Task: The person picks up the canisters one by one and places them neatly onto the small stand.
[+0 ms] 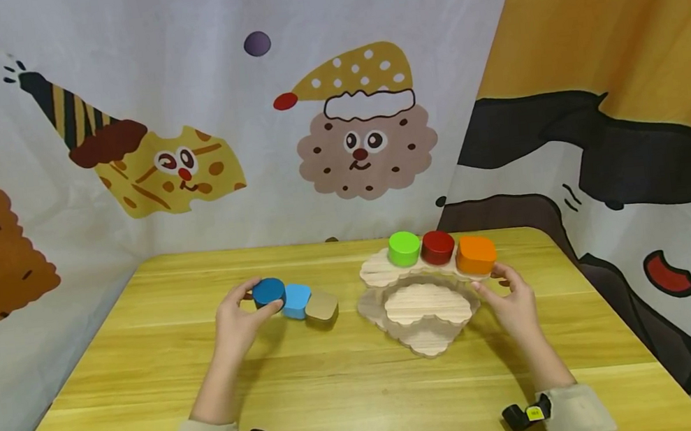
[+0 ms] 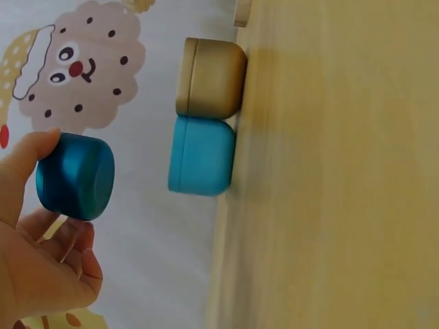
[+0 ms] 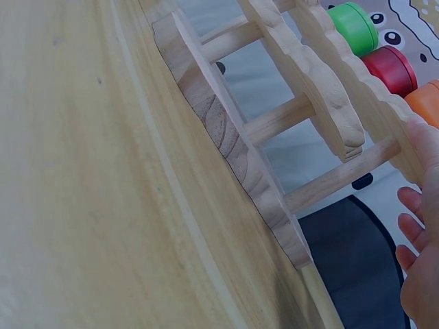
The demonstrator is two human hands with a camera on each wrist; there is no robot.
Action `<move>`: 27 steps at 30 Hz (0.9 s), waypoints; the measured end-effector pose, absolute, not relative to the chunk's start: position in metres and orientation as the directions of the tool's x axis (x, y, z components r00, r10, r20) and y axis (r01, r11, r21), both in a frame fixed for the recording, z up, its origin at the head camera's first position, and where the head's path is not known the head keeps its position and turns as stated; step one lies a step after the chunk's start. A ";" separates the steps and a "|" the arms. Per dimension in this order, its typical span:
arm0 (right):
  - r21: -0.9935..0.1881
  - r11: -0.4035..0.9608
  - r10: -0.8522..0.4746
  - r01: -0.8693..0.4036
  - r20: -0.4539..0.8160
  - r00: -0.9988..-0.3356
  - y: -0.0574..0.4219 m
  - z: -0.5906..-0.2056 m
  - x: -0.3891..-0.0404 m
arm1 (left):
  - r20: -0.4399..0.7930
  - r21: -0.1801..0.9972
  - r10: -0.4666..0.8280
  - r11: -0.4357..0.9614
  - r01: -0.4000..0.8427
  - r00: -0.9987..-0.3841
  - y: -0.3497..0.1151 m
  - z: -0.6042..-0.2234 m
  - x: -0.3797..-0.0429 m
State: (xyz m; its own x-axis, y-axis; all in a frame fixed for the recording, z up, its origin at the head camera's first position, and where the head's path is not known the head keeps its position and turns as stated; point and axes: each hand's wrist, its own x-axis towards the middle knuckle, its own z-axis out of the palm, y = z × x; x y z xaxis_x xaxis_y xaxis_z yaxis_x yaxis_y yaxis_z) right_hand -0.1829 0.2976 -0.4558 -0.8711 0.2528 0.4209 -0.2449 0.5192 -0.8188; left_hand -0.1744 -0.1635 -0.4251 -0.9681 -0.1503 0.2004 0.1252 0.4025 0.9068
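Observation:
My left hand [image 1: 239, 318] pinches a dark blue round tin [image 2: 79, 175] between thumb and fingers, raised off the table. Beside it, a light blue rounded-square tin [image 1: 296, 301] and a gold one [image 1: 321, 306] stand touching on the table. On the right is a tiered wooden stand [image 1: 382, 268] with scalloped shelves joined by round posts. Its top shelf carries a green round tin [image 1: 404, 249], a dark red round tin [image 1: 437, 248] and an orange rounded-square tin [image 1: 476, 255]. My right hand [image 1: 515, 303] grips that shelf's right end, next to the orange tin.
The wooden table [image 1: 352, 397] ends at a back edge just behind the stand. A cartoon-printed curtain [image 1: 189, 49] hangs behind it. The stand's lower tier [image 1: 427, 305] and base [image 1: 430, 343] reach toward the front.

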 end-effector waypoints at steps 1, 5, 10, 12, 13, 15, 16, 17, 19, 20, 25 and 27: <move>-0.819 0.518 0.252 -0.246 0.422 -0.871 0.298 -0.456 -0.183 | 0.200 0.908 -0.149 0.398 0.127 -0.968 -0.162 -0.424 -0.174; -0.817 0.521 0.252 -0.248 0.425 -0.870 0.298 -0.456 -0.183 | 0.204 0.910 -0.144 0.392 0.134 -0.968 -0.158 -0.419 -0.175; -0.816 0.524 0.255 -0.244 0.424 -0.869 0.298 -0.456 -0.183 | 0.217 0.911 -0.137 0.385 0.150 -0.967 -0.152 -0.412 -0.176; -0.816 0.524 0.255 -0.244 0.423 -0.869 0.298 -0.456 -0.183 | 0.222 0.910 -0.128 0.382 0.159 -0.967 -0.150 -0.408 -0.176; -0.816 0.524 0.253 -0.244 0.423 -0.870 0.298 -0.457 -0.184 | 0.223 0.911 -0.124 0.379 0.161 -0.967 -0.148 -0.407 -0.176; -0.817 0.523 0.252 -0.245 0.422 -0.871 0.298 -0.457 -0.184 | 0.225 0.911 -0.117 0.378 0.166 -0.967 -0.145 -0.404 -0.176; -0.817 0.522 0.251 -0.244 0.421 -0.872 0.299 -0.457 -0.184 | 0.228 0.910 -0.113 0.378 0.170 -0.967 -0.144 -0.403 -0.176; -0.818 0.521 0.250 -0.245 0.421 -0.872 0.299 -0.457 -0.184 | 0.228 0.910 -0.109 0.377 0.172 -0.967 -0.142 -0.401 -0.177; -0.819 0.519 0.249 -0.247 0.421 -0.872 0.299 -0.457 -0.185 | 0.232 0.908 -0.101 0.378 0.178 -0.967 -0.139 -0.399 -0.177; -0.819 0.518 0.250 -0.248 0.422 -0.872 0.299 -0.457 -0.185 | 0.235 0.907 -0.096 0.380 0.182 -0.967 -0.137 -0.398 -0.178; -0.821 0.516 0.251 -0.244 0.418 -0.873 0.299 -0.457 -0.185 | 0.250 0.906 -0.064 0.366 0.210 -0.966 -0.127 -0.392 -0.180; -0.823 0.516 0.253 -0.240 0.413 -0.875 0.299 -0.458 -0.184 | 0.263 0.904 -0.052 0.361 0.227 -0.963 -0.122 -0.391 -0.181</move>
State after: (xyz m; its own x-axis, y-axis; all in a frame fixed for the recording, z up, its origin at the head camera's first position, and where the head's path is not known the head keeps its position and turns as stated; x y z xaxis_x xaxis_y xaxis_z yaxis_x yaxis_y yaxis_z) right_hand -0.1843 0.2991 -0.4578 -0.8749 0.2526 0.4132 -0.2396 0.5157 -0.8226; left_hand -0.1813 -0.1225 -0.3907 -0.9634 -0.0517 0.2630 0.2275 0.3611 0.9043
